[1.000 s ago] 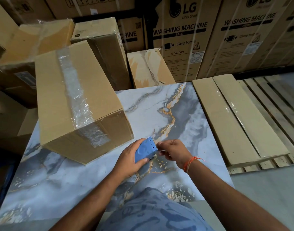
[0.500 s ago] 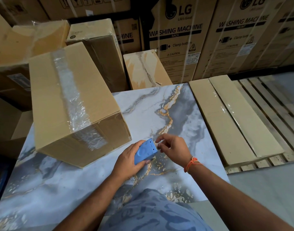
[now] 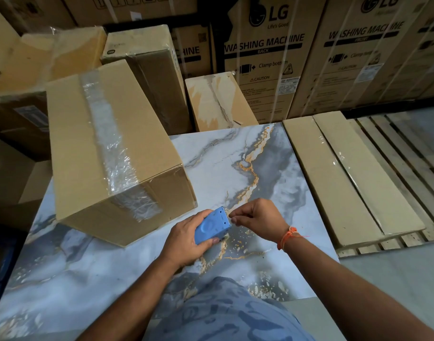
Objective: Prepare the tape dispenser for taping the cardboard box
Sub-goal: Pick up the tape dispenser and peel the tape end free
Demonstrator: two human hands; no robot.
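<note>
My left hand [image 3: 186, 238] grips a small blue tape dispenser [image 3: 212, 225] just above the marble-patterned table [image 3: 235, 163]. My right hand [image 3: 256, 214] sits right beside the dispenser's far end, thumb and forefinger pinched together at its edge; whether tape is between them is too small to tell. The cardboard box [image 3: 107, 153] lies on the table's left side, a strip of clear tape running along its top seam and over the near face. It is about a hand's width left of the dispenser.
Flat wrapped cartons [image 3: 344, 173] lie on a wooden pallet [image 3: 408, 153] to the right of the table. Large washing-machine cartons [image 3: 267, 55] line the back wall. Smaller boxes [image 3: 218, 102] stand behind and to the left of the table.
Both hands and the dispenser stay in about the same place. My right fingers have shifted at the dispenser's end, now pinching a little higher at its edge.
</note>
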